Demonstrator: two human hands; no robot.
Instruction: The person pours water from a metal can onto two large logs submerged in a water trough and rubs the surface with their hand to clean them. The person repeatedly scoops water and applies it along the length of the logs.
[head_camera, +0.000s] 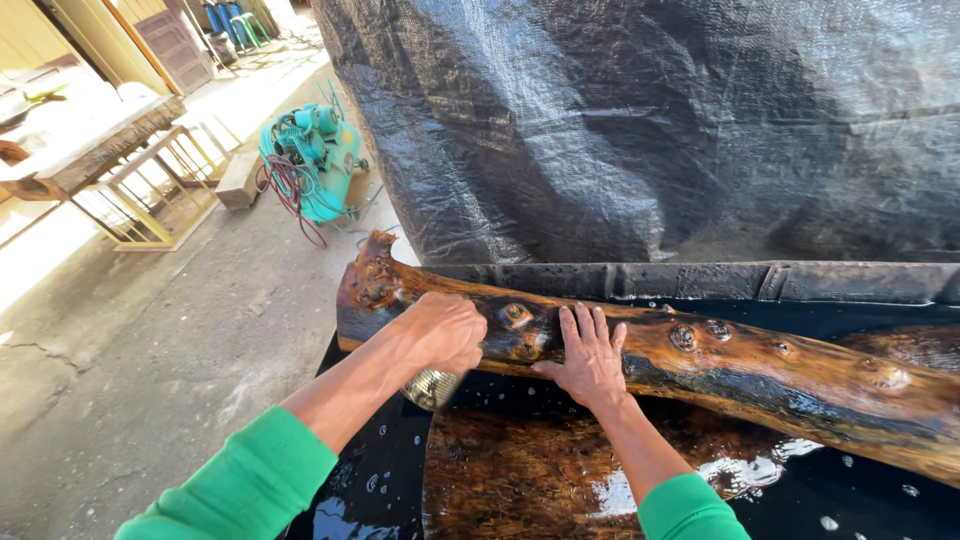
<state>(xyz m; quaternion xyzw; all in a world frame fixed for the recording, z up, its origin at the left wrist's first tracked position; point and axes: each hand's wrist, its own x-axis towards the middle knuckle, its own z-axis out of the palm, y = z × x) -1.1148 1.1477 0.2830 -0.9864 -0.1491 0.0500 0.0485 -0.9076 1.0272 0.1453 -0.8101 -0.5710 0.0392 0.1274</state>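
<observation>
Wet, knotted log (700, 365), glossy amber and dark brown, lying slantwise over a shallow trough lined with black sheeting (870, 500), its gnarled end (375, 275) toward the concrete yard at left and its thicker length running off to the lower right. My left hand (445, 335) is clenched around a small scrubbing tool (432, 387), seemingly a metallic pad or brush, whose end shows just below the fist, pressed against the log's near flank beside a round knot (515, 315). My right hand (590, 360) lies flat on the log, fingers spread and extended, holding nothing and simply bracing the wood. A second wet slab (520, 470) rests in the trough under the log, with water pooling around it. I judge that the scrub goes best with short strokes along the grain, the flat hand pinning the log so it cannot roll, and extra care around the raised knots, where grime would collect. The wet surface looks slippery, so a firm grip on the tool matters. Behind the trough hangs a large black woven tarpaulin (650, 120); farther left stand a turquoise air compressor (315, 155) with coiled hoses and a rough wooden table (90, 150) on a metal frame.
</observation>
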